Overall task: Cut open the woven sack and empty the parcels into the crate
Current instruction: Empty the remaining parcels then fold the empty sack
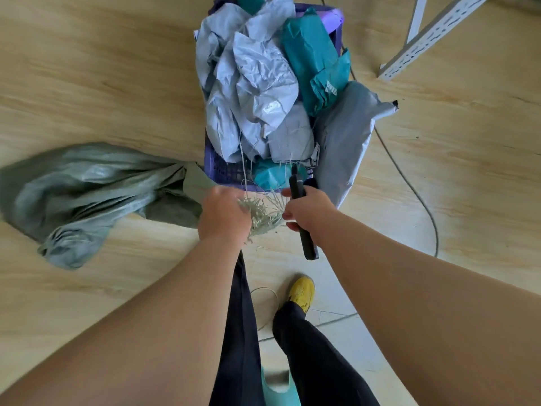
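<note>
Head view, looking down past both forearms, takes the purple crate (212,164) as its landmark. It stands on the wood-look floor (87,68) straight ahead of the person and is heaped above its rim with grey and teal parcels (263,83); one large grey mailer (345,136) leans against its right side, half out. To the left of the crate, touching its near corner, the green woven sack (82,189) lies flat and slack on the floor, which suggests it is already emptied and cast aside so the crate stays reachable.

Just in front of the crate's near edge the left hand (224,213) is closed around a frayed bundle of pale sack threads (265,213), fingers curled in on it, apparently gathering the loose strands so they do not trail into the parcels. The right hand (307,209), beside it and also just short of the crate, is wrapped around a black utility knife (301,212), its tip pointing toward the crate and away from the body; thumb and fingertips reach over to the same threads. Whether the blade is out I cannot tell.

Nearer than the crate, dark trousers and a yellow shoe (303,290) show, with a loose cord (266,291) on the floor beside it. Right of the crate a cable (409,186) runs past, and a white slotted frame leg (424,39) stands beyond.
</note>
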### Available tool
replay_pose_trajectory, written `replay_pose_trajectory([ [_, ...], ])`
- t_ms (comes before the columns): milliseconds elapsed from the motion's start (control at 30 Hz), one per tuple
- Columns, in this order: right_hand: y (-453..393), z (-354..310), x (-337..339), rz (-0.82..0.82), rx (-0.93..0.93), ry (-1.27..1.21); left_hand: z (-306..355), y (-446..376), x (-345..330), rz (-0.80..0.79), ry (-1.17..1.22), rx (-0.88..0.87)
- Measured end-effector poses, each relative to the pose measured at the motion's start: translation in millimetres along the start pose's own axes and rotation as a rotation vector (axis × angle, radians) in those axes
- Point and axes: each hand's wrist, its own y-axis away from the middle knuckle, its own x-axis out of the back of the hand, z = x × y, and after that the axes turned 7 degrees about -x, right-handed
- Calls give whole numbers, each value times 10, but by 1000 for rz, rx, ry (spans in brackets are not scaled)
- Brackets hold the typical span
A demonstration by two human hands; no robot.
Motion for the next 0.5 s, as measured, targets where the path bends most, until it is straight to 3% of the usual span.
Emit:
replay_pose_trajectory([
  [67, 112, 90, -37, -18, 30, 40, -64, 151, 34, 7, -11, 15],
  [200, 236, 336, -55, -34, 35, 59, -96, 360, -63, -216, -10, 103],
  [400, -74, 718, -42, 1, 42, 86, -91, 338, -504, -333, -287, -117],
  [500, -351, 902, -159, -3, 58, 106, -268, 189, -683, -270, -404, -190],
])
